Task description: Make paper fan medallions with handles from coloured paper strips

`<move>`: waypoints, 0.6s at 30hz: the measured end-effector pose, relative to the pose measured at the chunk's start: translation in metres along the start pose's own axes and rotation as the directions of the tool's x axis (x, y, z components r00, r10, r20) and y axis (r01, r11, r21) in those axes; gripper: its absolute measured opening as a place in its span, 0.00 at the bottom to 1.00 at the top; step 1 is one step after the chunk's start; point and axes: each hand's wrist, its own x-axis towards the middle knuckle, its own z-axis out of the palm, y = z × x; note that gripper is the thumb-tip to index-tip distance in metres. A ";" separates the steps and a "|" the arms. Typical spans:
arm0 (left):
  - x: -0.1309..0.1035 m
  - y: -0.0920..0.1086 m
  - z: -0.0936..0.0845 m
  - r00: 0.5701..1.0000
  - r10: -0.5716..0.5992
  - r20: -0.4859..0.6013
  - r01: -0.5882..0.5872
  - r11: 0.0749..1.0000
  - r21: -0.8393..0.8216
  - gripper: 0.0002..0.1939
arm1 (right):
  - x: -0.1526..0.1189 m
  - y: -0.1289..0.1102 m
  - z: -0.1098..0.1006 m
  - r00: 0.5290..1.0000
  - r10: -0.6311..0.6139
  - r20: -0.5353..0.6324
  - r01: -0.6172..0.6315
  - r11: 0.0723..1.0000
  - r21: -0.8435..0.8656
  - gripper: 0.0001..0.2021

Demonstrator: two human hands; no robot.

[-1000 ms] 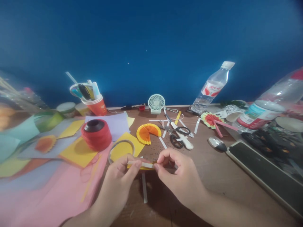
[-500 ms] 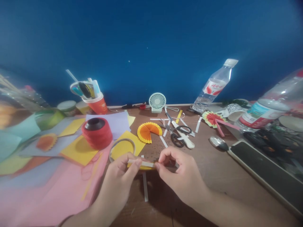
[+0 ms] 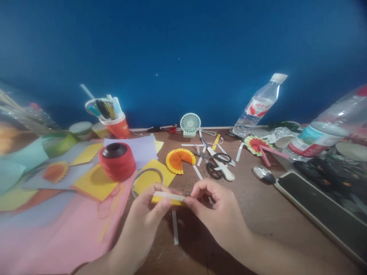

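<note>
Between my two hands is a narrow folded strip of yellow paper [image 3: 163, 200] with a white strip, seemingly tape, along its top. My left hand [image 3: 147, 217] pinches its left part between thumb and fingers. At its right end the thumb and forefinger of my right hand [image 3: 219, 210] are closed on it. Just beyond lie a yellow-orange pleated paper fan [image 3: 180, 159], black-handled scissors [image 3: 214, 170] and a grey ring of tape [image 3: 134, 182] on yellow paper. A loose white strip [image 3: 175, 229] rests on the table under my hands.
A red spool [image 3: 117, 162] and coloured paper sheets [image 3: 71, 225] cover the left side. Behind stand a cup of pens [image 3: 119, 128] and a small fan [image 3: 190, 124]. To the right are a leaning bottle [image 3: 259, 105], a spoon [image 3: 262, 173] and a phone [image 3: 318, 210].
The yellow folded paper has turned so more of its front face shows beneath the white strip. My right fingertips have shifted slightly left along it.
</note>
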 end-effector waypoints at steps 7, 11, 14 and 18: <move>0.001 -0.004 0.000 0.996 -0.002 -0.086 0.007 0.998 0.061 0.09 | -0.001 0.000 0.004 1.000 0.011 0.029 -0.011 1.000 0.027 0.03; 0.002 -0.008 -0.001 0.993 -0.019 -0.119 0.029 0.996 0.085 0.11 | -0.001 0.001 0.005 0.999 0.033 0.015 -0.033 0.999 -0.009 0.04; 0.002 -0.010 0.000 0.993 -0.026 -0.116 0.031 0.999 0.045 0.10 | -0.001 0.002 0.005 0.999 0.032 0.017 -0.032 0.999 -0.014 0.05; 0.001 -0.010 -0.001 0.993 -0.025 -0.114 0.031 0.998 0.048 0.09 | -0.001 0.002 0.004 1.000 0.012 0.018 -0.011 1.000 -0.026 0.05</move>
